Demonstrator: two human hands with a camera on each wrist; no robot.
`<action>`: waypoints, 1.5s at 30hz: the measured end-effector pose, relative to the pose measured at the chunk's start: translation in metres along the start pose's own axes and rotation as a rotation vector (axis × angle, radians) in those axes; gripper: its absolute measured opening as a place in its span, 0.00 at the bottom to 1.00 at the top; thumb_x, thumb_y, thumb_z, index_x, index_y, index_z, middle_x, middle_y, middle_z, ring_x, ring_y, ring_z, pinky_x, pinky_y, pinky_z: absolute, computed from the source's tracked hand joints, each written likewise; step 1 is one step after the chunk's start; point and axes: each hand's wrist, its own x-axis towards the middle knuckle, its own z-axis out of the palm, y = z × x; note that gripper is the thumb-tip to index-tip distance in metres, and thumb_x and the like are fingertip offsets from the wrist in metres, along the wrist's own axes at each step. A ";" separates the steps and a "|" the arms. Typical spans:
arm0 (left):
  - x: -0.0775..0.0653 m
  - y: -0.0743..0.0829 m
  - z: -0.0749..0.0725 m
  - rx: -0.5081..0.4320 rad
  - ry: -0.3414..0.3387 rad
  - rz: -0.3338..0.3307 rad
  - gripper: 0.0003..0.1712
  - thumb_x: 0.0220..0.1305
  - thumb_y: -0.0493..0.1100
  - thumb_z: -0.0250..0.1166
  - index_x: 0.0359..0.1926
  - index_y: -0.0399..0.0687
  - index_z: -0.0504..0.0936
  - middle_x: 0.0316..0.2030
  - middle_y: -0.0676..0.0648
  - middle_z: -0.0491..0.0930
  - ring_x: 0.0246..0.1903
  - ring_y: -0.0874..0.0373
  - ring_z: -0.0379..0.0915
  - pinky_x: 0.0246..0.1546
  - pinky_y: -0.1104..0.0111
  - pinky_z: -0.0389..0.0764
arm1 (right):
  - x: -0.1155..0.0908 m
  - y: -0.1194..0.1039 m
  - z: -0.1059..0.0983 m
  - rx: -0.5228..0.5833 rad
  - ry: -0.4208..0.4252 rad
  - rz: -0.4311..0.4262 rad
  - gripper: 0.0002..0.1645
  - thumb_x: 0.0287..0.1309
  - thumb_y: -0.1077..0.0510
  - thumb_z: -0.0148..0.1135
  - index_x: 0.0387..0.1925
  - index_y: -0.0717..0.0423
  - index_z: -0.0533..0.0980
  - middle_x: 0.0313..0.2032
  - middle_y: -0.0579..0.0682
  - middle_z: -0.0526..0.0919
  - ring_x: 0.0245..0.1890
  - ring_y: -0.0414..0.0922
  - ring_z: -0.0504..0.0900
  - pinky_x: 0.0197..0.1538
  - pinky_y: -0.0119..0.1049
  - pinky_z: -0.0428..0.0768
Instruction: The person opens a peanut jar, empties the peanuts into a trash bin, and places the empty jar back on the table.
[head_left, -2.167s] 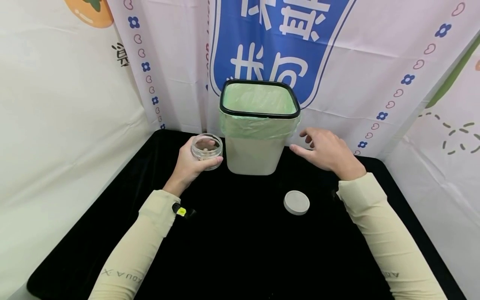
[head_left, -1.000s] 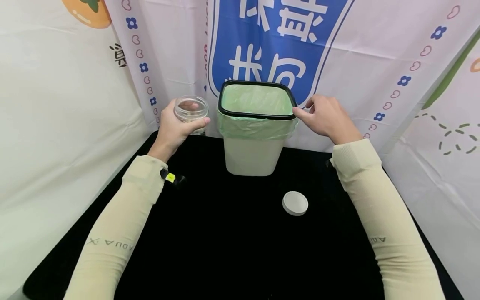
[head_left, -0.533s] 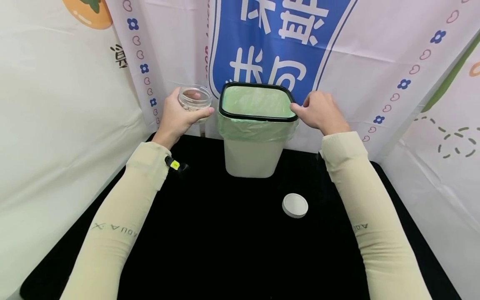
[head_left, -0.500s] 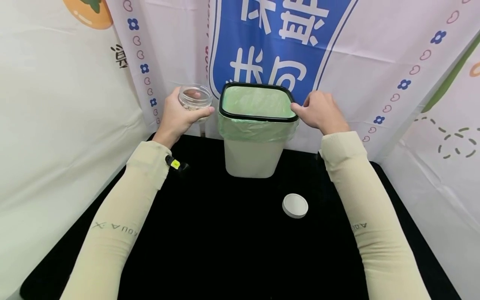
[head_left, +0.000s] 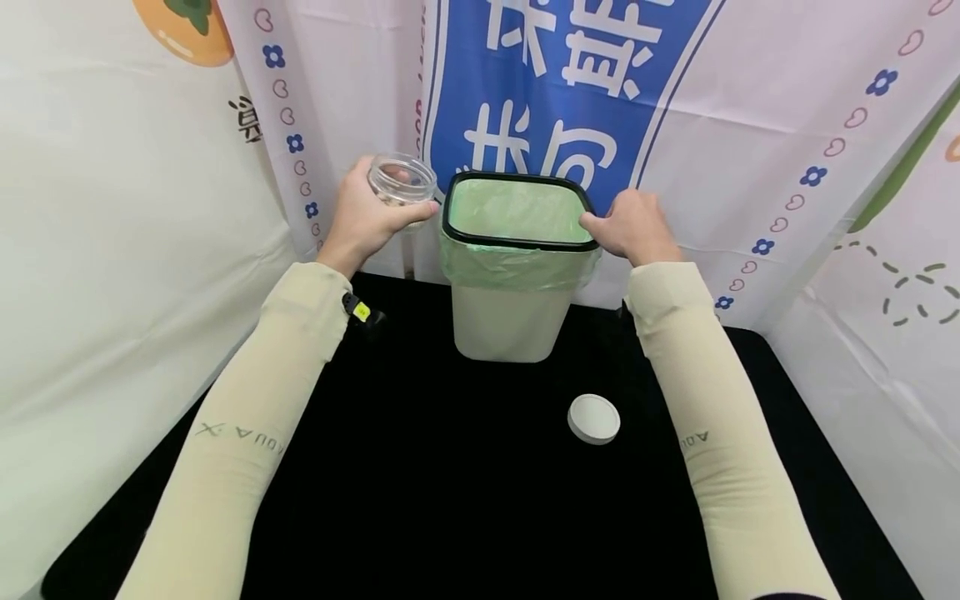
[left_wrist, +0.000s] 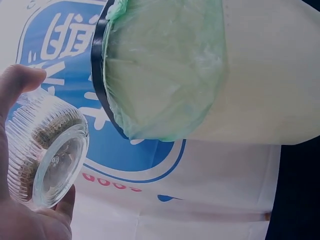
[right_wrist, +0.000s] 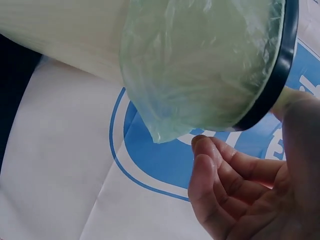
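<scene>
My left hand (head_left: 362, 208) grips a clear glass jar (head_left: 402, 192) without a lid, held up just left of the trash can. Ribbed walls and small pale brown bits (left_wrist: 52, 131) inside the jar (left_wrist: 50, 155) show in the left wrist view. The trash can (head_left: 510, 323) is off-white, with a green bag (head_left: 517, 268) folded over its top under a black rim (head_left: 525, 245). At its right edge my right hand (head_left: 636, 225) holds the rim, thumb over it. Curled fingers (right_wrist: 204, 175) of that hand lie outside, close to the bag, in the right wrist view.
A white round lid (head_left: 594, 418) lies on the black tabletop (head_left: 450, 483), in front of the trash can and to its right. Behind stands a printed cloth backdrop (head_left: 360, 100), with white cloth walls (head_left: 135, 208) on both sides.
The left hand has raised the jar from low beside the trash can to about rim height. The right hand has moved up and left onto the rim. The lid stays put.
</scene>
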 end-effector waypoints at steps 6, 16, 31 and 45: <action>0.006 0.005 0.002 0.055 -0.008 -0.012 0.53 0.46 0.57 0.85 0.70 0.46 0.72 0.60 0.44 0.80 0.56 0.55 0.78 0.64 0.64 0.80 | 0.000 -0.003 0.003 -0.008 -0.023 0.031 0.28 0.70 0.40 0.55 0.20 0.53 0.69 0.18 0.49 0.71 0.24 0.51 0.75 0.31 0.42 0.76; 0.015 0.010 0.009 0.096 -0.012 -0.006 0.54 0.47 0.57 0.85 0.71 0.44 0.71 0.63 0.41 0.80 0.58 0.52 0.78 0.66 0.64 0.80 | 0.004 -0.001 0.005 0.009 -0.123 0.106 0.22 0.70 0.44 0.54 0.26 0.54 0.68 0.28 0.54 0.72 0.29 0.51 0.75 0.34 0.43 0.76; 0.024 0.012 0.006 0.167 -0.014 0.005 0.55 0.46 0.56 0.85 0.71 0.42 0.70 0.65 0.41 0.78 0.61 0.52 0.76 0.67 0.63 0.79 | 0.011 0.006 0.008 0.010 -0.234 0.091 0.22 0.74 0.45 0.43 0.25 0.52 0.66 0.31 0.54 0.68 0.35 0.52 0.73 0.37 0.42 0.74; 0.037 0.023 0.008 0.229 -0.017 0.052 0.53 0.47 0.54 0.84 0.70 0.42 0.69 0.65 0.42 0.79 0.62 0.51 0.78 0.66 0.64 0.81 | 0.014 -0.002 0.008 0.003 -0.246 0.110 0.27 0.73 0.48 0.40 0.52 0.67 0.72 0.60 0.69 0.74 0.55 0.61 0.73 0.56 0.53 0.76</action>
